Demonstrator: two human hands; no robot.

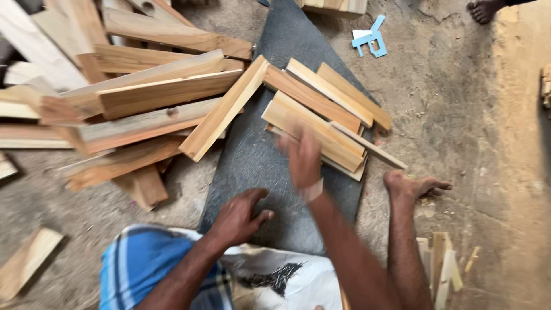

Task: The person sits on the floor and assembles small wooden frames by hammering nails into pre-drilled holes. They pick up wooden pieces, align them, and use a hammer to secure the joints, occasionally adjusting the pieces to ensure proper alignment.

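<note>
Head view: blurred right hand [302, 156] reaches toward stacked planks [321, 115], grip unclear; left hand [238, 217] spread empty on grey mat [252, 161].

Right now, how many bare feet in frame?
2. One bare foot rests on the dirt floor right of the dark grey mat, beside the person's blurred right hand. Another bare foot shows at the top-right edge, partly cropped.

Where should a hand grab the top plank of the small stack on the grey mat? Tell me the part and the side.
Take the top plank at its near-right end, where the blurred right hand already reaches. It lies flat and slanted on the small stack over the grey mat, long edges exposed, so a grip across its width from the person's side seems best. The left hand rests on the mat.
</note>
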